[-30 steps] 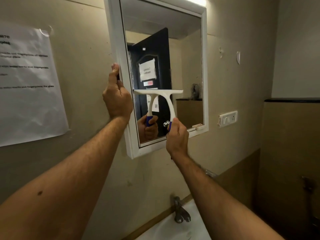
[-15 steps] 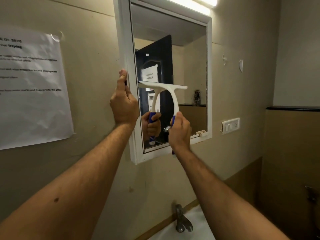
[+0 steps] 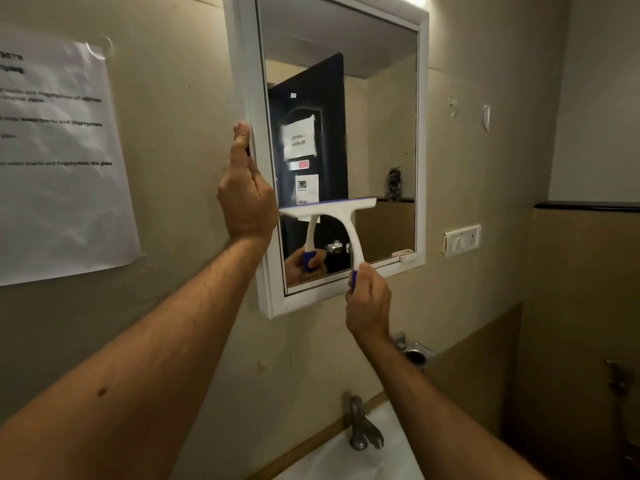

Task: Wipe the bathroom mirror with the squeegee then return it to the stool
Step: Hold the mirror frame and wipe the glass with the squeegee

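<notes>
1. At the wall mirror (image 3: pixel 346 98), head view: the right hand (image 3: pixel 367 303) curls round the blue grip of one squeegee (image 3: pixel 332 211), its blade flat against the lower glass.
2. The left hand (image 3: pixel 246 199) grips the mirror's white frame (image 3: pixel 247 81) at its left edge, fingers hidden behind it.
3. Count: one mirror, one squeegee, one paper notice (image 3: pixel 59 161), one tap (image 3: pixel 362 427).
4. Bare glass lies above the blade; the bottom frame sits near the grip.
</notes>
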A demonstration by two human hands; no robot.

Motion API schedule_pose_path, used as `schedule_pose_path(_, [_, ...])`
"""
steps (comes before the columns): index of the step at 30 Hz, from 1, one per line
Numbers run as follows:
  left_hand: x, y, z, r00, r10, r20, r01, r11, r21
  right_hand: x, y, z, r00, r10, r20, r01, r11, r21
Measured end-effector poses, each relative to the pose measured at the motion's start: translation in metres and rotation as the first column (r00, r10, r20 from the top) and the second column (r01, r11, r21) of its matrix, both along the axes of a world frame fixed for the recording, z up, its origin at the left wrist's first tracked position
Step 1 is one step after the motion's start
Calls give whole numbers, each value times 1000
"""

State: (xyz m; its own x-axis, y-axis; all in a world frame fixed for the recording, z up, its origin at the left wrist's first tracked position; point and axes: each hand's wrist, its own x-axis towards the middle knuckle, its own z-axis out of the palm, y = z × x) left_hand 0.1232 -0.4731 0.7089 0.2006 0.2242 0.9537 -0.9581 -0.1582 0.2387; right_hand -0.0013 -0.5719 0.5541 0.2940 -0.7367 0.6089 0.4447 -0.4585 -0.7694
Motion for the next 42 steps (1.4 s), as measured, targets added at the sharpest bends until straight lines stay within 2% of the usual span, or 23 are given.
schedule_pose_path(5, [-4,2,1,1000,-21,-4,21,1000,6,3,2,22,999,26,-30,-25,1000,15])
schedule_pose_path(15, [-9,-2,-8,1000,-9,-1,9,1000,-25,-18,-9,-57,994,-21,-110,24,999,30])
schedule_pose_path(22, [-7,-2,-11,1000,-23,-14,23,999,-22,-20,-13,9,997,24,-79,-23,1000,19])
schedule_pose_path(25, [-7,-2,-12,999,-29,-22,28,999,-16,-13,-15,19,995,66,-76,-64,998,23])
schedule_pose_path(31, [-14,-5,-14,1000,-26,-15,25,998,-52,-14,-18,-47,996,29,-86,-23,998,66])
schedule_pose_path(34, [-15,-5,-14,999,-31,-10,30,998,-61,-19,-20,-60,997,15,-82,-11,999,50])
schedule_pose_path(39, [-13,-5,-14,999,-40,0,40,997,-58,-22,-33,-18,1000,26,-13,-25,999,39])
schedule_pose_path(42, [-11,-5,-15,999,-44,5,45,997,-56,-22,-37,14,999,19,-27,-17,999,51])
